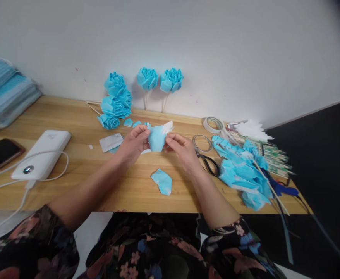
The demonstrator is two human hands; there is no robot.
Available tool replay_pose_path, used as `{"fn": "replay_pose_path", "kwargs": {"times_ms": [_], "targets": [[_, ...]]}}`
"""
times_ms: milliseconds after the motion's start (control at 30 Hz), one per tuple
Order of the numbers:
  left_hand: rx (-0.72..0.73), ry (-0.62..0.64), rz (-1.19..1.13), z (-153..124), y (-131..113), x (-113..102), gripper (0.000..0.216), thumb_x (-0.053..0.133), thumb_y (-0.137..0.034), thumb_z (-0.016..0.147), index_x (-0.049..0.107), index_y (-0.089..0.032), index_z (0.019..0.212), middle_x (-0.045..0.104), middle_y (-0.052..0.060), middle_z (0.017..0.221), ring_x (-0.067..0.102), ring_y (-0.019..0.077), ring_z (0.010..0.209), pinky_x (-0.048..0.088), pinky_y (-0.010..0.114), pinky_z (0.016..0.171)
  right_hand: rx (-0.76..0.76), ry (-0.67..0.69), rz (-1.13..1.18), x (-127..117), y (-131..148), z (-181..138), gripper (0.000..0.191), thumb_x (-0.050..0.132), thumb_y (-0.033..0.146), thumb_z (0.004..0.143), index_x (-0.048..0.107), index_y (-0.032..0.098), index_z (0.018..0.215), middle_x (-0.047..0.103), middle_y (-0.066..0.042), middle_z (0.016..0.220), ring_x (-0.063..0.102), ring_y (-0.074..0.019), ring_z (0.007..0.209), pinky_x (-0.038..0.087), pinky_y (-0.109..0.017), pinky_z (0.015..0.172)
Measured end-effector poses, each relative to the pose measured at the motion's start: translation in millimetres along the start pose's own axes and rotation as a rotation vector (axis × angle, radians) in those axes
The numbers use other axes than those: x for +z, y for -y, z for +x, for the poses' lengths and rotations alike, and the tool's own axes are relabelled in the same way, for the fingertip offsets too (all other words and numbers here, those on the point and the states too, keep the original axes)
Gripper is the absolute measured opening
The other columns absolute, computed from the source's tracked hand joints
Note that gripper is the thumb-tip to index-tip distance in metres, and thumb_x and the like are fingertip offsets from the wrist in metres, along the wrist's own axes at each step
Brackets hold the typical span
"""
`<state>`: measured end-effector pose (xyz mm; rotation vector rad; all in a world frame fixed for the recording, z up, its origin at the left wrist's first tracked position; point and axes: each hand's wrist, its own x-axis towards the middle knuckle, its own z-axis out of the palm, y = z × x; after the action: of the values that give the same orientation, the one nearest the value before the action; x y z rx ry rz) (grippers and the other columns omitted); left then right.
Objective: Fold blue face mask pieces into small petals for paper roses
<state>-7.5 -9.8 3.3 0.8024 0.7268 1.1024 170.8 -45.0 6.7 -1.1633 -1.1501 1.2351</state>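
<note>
Between my two hands, above the middle of the table, is a light blue petal-shaped piece of mask fabric [157,138] with a white corner sticking up. My left hand [135,142] pinches its left edge between thumb and fingers. On its right edge, the thumb and fingers of my right hand [180,146] are closed. Another cut blue fabric petal [162,181] lies on the wood just below. A few small blue scraps [128,122] rest behind my left hand, and a white card-like piece [111,142] lies to its left.
Blue fabric roses on sticks [171,80] lean on the wall; more are piled left [114,106]. At right are tape rolls [213,124], scissors [212,164], crumpled blue fabric [242,170] and a blue-handled tool [286,190]. A power bank [43,153], phone [1,155] and stacked masks [7,93] sit left.
</note>
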Motion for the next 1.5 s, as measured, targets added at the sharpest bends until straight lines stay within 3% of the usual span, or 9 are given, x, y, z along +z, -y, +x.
{"fn": "replay_pose_path", "kwargs": {"times_ms": [167,300,433,667,933,1133,1267,1500], "targets": [[0.059,0.058,0.081,-0.1,2.8,-2.8,0.036,0.087,-0.037,0.067,0.059,-0.018,0.08,0.062,-0.003,0.079,0.059,0.0112,0.068,0.055,0.027,0.063,-0.012,-0.025,-0.027,1.0,-1.5,1.0,0.031,0.08,0.049,0.068,0.064,0.022,0.072,0.062,0.004,0.067,0.056,-0.0122,0.063,0.05,-0.027,0.066],[0.193,0.144,0.171,-4.1,0.9,-2.0,0.028,0.086,-0.035,0.07,0.066,-0.017,0.076,0.071,0.005,0.102,0.065,0.0167,0.091,0.054,0.033,0.082,-0.029,-0.08,0.014,-0.6,-5.0,3.4,0.024,0.078,0.042,0.07,0.065,0.022,0.077,0.062,0.004,0.07,0.055,-0.0124,0.065,0.049,-0.027,0.067],[0.288,0.18,0.229,-6.2,-0.2,-1.5,0.024,0.084,-0.035,0.074,0.067,-0.018,0.076,0.07,0.006,0.104,0.063,0.0191,0.103,0.05,0.035,0.093,-0.042,-0.106,0.028,-2.2,-8.5,5.7,0.018,0.077,0.035,0.071,0.068,0.021,0.077,0.063,0.004,0.073,0.054,-0.012,0.067,0.047,-0.026,0.068],[0.202,0.137,0.172,-2.7,2.5,-2.7,0.027,0.077,-0.044,0.082,0.069,-0.019,0.087,0.071,0.004,0.093,0.065,0.0153,0.082,0.055,0.032,0.078,-0.022,-0.095,0.019,-1.3,-5.1,4.3,0.026,0.078,0.044,0.07,0.068,0.021,0.076,0.062,0.004,0.07,0.052,-0.0115,0.065,0.047,-0.026,0.068],[0.108,0.161,0.208,-4.0,3.1,-0.5,0.041,0.087,-0.038,0.068,0.071,-0.017,0.1,0.07,0.003,0.088,0.061,0.0115,0.068,0.051,0.024,0.057,-0.058,-0.09,-0.048,-2.7,-5.9,2.9,0.024,0.076,0.044,0.074,0.069,0.021,0.076,0.066,0.002,0.072,0.054,-0.0127,0.066,0.047,-0.027,0.068],[0.111,0.116,0.292,-5.6,2.8,0.2,0.033,0.082,-0.04,0.074,0.072,-0.016,0.094,0.065,-0.001,0.075,0.055,0.0091,0.06,0.048,0.023,0.057,-0.125,-0.054,-0.207,-4.4,-9.3,1.3,0.024,0.072,0.044,0.08,0.07,0.02,0.077,0.065,0.002,0.071,0.054,-0.0131,0.065,0.045,-0.027,0.067],[0.112,0.054,0.32,-4.5,3.9,-0.3,0.027,0.082,-0.037,0.072,0.068,-0.015,0.078,0.062,-0.002,0.068,0.053,0.0072,0.058,0.044,0.02,0.056,-0.144,-0.044,-0.28,-4.0,-10.3,-0.2,0.023,0.071,0.044,0.082,0.071,0.021,0.079,0.062,0.003,0.068,0.051,-0.0126,0.062,0.042,-0.027,0.065],[0.049,0.014,0.297,-2.3,5.5,0.7,0.031,0.079,-0.041,0.074,0.058,-0.017,0.074,0.058,-0.004,0.064,0.054,0.0082,0.053,0.049,0.022,0.054,-0.146,-0.082,-0.203,-5.4,-10.1,1.6,0.026,0.071,0.046,0.081,0.069,0.021,0.077,0.066,0.002,0.072,0.054,-0.0132,0.066,0.044,-0.027,0.066]]}}
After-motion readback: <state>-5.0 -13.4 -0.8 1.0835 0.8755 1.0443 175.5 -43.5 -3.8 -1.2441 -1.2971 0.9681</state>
